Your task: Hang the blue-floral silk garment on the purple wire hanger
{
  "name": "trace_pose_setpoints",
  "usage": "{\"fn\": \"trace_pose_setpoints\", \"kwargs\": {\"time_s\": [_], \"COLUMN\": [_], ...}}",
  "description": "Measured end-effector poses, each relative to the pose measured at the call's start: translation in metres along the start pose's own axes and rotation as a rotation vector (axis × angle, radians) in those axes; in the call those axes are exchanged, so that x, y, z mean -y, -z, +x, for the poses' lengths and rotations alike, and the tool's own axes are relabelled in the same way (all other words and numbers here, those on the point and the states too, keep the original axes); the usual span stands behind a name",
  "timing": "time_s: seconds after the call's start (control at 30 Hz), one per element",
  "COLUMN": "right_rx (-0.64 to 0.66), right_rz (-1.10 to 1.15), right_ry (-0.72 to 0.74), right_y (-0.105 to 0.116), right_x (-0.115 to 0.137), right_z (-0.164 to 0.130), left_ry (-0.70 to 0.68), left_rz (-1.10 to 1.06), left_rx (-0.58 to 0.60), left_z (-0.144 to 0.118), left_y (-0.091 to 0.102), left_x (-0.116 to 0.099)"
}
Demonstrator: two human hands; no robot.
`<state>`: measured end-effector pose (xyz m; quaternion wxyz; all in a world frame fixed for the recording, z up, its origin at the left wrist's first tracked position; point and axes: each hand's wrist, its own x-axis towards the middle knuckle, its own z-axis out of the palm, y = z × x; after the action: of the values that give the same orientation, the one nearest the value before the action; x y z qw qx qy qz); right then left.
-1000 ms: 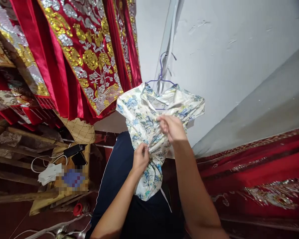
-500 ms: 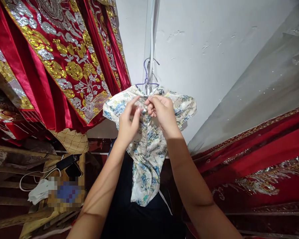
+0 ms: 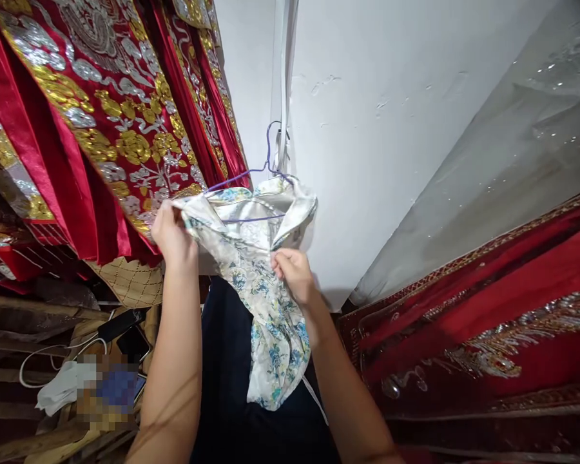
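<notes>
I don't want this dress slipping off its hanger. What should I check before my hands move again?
1. Hanger hook caught on something above: cannot tell, the hook's top is hard to make out.
2. Left hand grip on the dress edge: ok, fabric pinched.
3. Right hand grip on the front: ok, closed on cloth.
4. Dress sitting evenly on the hanger: not ok, pulled open to the left.
5. Dress apart from the red garments: not ok, left hand is against them.
</notes>
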<state>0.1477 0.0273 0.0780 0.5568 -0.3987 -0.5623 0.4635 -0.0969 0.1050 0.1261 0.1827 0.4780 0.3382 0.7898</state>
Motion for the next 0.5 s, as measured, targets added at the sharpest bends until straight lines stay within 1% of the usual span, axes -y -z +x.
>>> {"fn": "trace_pose_setpoints", "kwargs": {"time_s": [0.03, 0.07, 0.13, 0.2, 0.27, 0.33, 0.37, 0.4, 0.43, 0.5], "right_rx": [0.011, 0.022, 0.030, 0.031, 0.034, 0.061, 0.078, 0.072, 0.041, -0.084], "right_rz": [0.022, 0.038, 0.061, 0.076, 0.074, 0.059, 0.048, 0.032, 0.005, -0.086], "right_ry": [-0.025, -0.051, -0.094, -0.105, -0.130, -0.177, -0.199, -0.212, -0.209, -0.156], "right_y": [-0.005, -0.009, -0.015, -0.015, -0.007, 0.004, 0.010, 0.015, 0.020, 0.024], "right_x": [0.000, 0.001, 0.005, 0.007, 0.008, 0.007, 0.007, 0.008, 0.009, 0.013], "right_z": [-0.012, -0.023, -0.043, -0.060, -0.071, -0.078, -0.080, -0.081, -0.080, -0.078], "left_ry": [0.070, 0.137, 0.248, 0.331, 0.394, 0.444, 0.461, 0.471, 0.476, 0.479], "left_rz": [-0.020, -0.038, -0.065, -0.091, -0.113, -0.135, -0.147, -0.158, -0.175, -0.239], "left_rx": [-0.009, -0.008, -0.007, -0.020, -0.048, -0.066, -0.072, -0.079, -0.079, -0.038], "left_z": [-0.008, -0.021, -0.060, -0.106, -0.146, -0.171, -0.175, -0.176, -0.173, -0.162], "left_y": [0.008, 0.012, 0.012, 0.007, 0.002, -0.001, -0.002, -0.003, -0.005, -0.009], "left_x": [0.013, 0.025, 0.044, 0.055, 0.060, 0.057, 0.053, 0.046, 0.037, 0.013]}}
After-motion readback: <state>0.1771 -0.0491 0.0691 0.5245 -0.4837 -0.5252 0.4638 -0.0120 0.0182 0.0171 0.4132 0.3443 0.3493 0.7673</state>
